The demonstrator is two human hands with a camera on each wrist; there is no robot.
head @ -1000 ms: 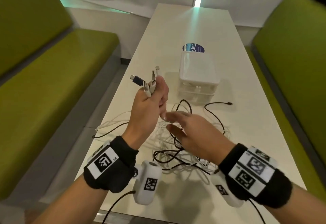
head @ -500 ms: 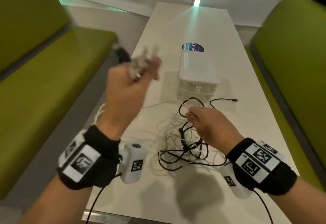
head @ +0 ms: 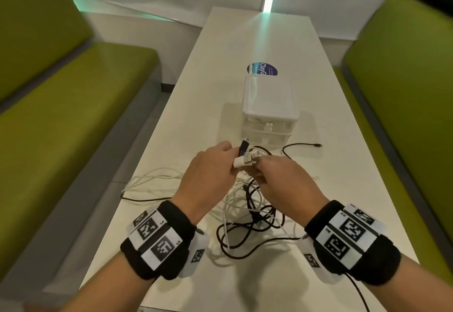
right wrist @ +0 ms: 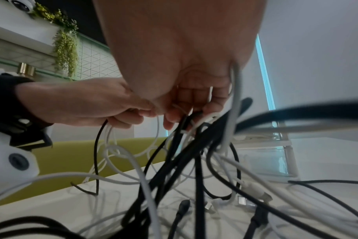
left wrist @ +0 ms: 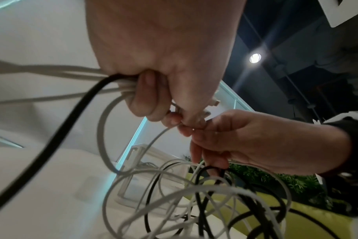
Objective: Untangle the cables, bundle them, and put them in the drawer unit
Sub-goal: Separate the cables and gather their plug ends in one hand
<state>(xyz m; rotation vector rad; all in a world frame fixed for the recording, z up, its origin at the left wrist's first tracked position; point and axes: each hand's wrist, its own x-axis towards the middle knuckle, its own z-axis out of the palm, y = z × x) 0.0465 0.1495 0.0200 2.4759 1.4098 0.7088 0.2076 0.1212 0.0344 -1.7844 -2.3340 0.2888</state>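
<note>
Item 1, left bench [head: 61, 120]: green upholstered seat, set along the left edge of the table [head: 343, 189]; not involved.

Item 2, trailing strands [head: 152, 179]: white cable and one black cable, laid toward the table's left edge, run back up into the left fist.

Item 3, left hand [head: 208, 171]: fingers curled round a gathered set of cable ends; in the left wrist view several white strands and one black strand are seen clamped in the fist [left wrist: 145, 90].

Item 4, connector cluster [head: 247, 157]: white plugs and one dark plug, held between both hands above the table's middle, long axis pointed away toward the drawer unit. The cluster is shared; neither hand is clearly nearer.

Item 5, right hand [head: 282, 181]: fingers closed on the strands just below the plugs, fingertips touching those of the left hand.

Item 6, tangle of cables [head: 252, 216]: black and white loops hung from the grip straight down to the table near its front edge, still interlaced. Judgement: the cables lie below and toward the person, so a pull upward or apart would be needed to free strands; crossings could tighten.

Item 7, drawer unit [head: 269, 105]: translucent white, beyond the hands at the table's centre, drawers appearing closed. One black cable end [head: 301, 146] lies just before it.

Item 8, right bench [head: 404, 115]: green, along the right edge.
</note>
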